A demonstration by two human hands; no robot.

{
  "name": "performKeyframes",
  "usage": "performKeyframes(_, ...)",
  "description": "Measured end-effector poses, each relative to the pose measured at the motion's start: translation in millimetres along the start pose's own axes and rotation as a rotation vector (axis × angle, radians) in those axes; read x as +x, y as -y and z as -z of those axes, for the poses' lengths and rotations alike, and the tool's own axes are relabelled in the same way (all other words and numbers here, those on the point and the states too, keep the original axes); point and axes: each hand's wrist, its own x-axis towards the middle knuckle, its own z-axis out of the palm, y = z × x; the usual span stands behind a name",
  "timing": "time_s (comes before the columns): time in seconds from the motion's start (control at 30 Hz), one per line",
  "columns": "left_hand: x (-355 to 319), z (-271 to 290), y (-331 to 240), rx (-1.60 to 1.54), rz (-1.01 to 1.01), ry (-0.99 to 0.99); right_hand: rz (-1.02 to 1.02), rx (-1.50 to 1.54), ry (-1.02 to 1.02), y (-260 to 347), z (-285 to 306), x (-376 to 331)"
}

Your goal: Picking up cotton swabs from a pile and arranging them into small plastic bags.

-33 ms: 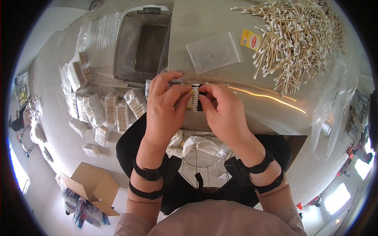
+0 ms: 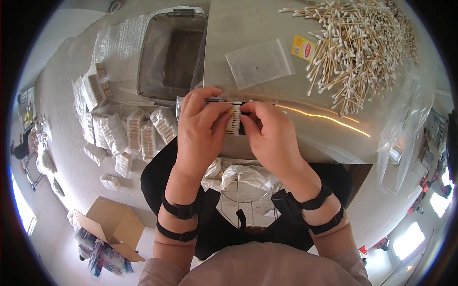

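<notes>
A short row of white-tipped cotton swabs (image 2: 236,119) stands packed side by side at the table's near edge, with a bit of yellow showing at its left side. Thumb and fingers of my left hand (image 2: 198,121) close on the row from the left. From the right, my right hand (image 2: 275,132) pinches at the same row with thumb and forefinger. Something dark lies behind the right fingertips, mostly covered. Farther off on the table lie a clear zip bag (image 2: 260,64), a yellow card (image 2: 304,48) and a big loose heap of cotton swabs (image 2: 362,50).
A grey translucent bin (image 2: 145,62) stands left of the table (image 2: 248,24). Several wrapped swab packs (image 2: 135,131) lie on the left. An open cardboard box (image 2: 110,221) is at lower left. Clear plastic film (image 2: 398,162) hangs at the right edge. White bags (image 2: 241,176) sit below my hands.
</notes>
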Motion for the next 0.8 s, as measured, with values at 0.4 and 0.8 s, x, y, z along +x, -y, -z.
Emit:
performKeyframes(0.4, 2.4, 1.3, -0.1, 0.019, -0.010, 0.008, 0.016, -0.192, 0.003, 1.8, -4.5, 5.1)
performKeyframes(0.8, 4.3, 1.4, 0.0, 0.024, -0.040, 0.013, 0.019, -0.188, -0.011, 2.2, -6.1, 5.1)
